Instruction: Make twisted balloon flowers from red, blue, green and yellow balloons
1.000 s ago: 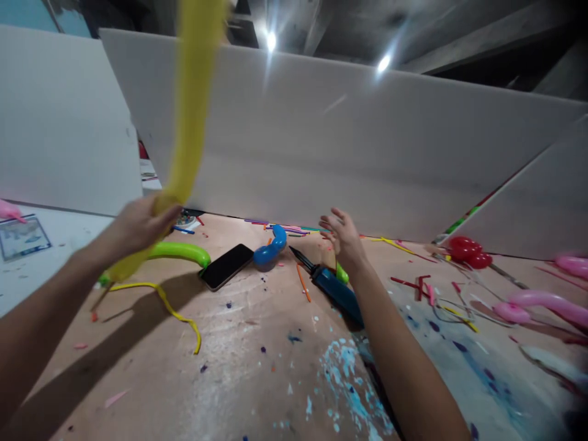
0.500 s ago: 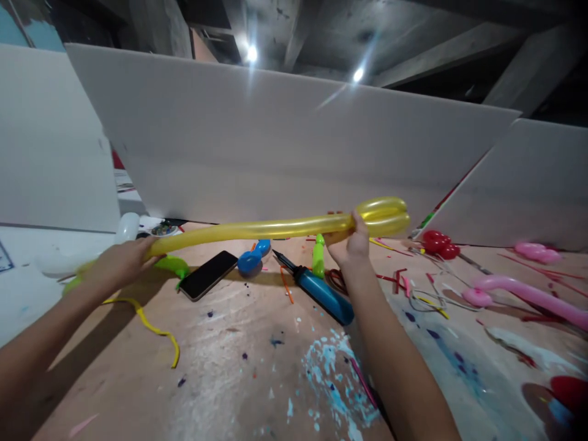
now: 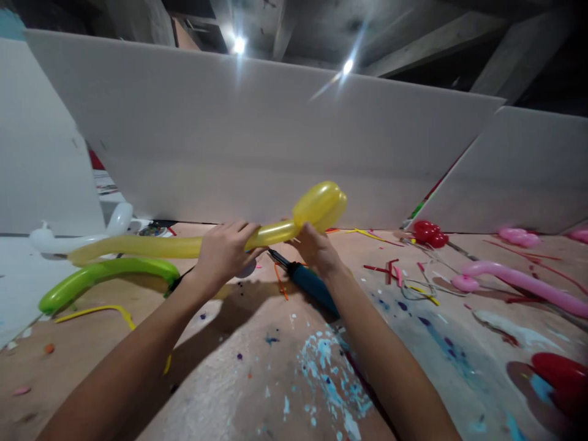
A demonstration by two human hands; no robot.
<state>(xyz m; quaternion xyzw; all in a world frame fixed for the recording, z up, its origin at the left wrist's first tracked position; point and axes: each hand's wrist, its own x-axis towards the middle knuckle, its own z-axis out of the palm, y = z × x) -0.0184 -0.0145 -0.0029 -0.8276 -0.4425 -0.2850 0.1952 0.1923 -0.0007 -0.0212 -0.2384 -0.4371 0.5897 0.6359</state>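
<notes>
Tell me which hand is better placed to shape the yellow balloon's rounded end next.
Probably the right hand: it sits at the base of the rounded end of the yellow balloon, while the left hand grips the balloon farther back.

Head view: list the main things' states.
Yellow balloon, inflated, lobed at one end
Left hand, gripping yellow balloon
Right hand, closed below the lobes
Green balloon, inflated, curved
White balloon, inflated, bent
Long pink balloon, inflated
Twisted red balloon, inflated
Blue pump, lying down
Ceiling lights, on
</notes>
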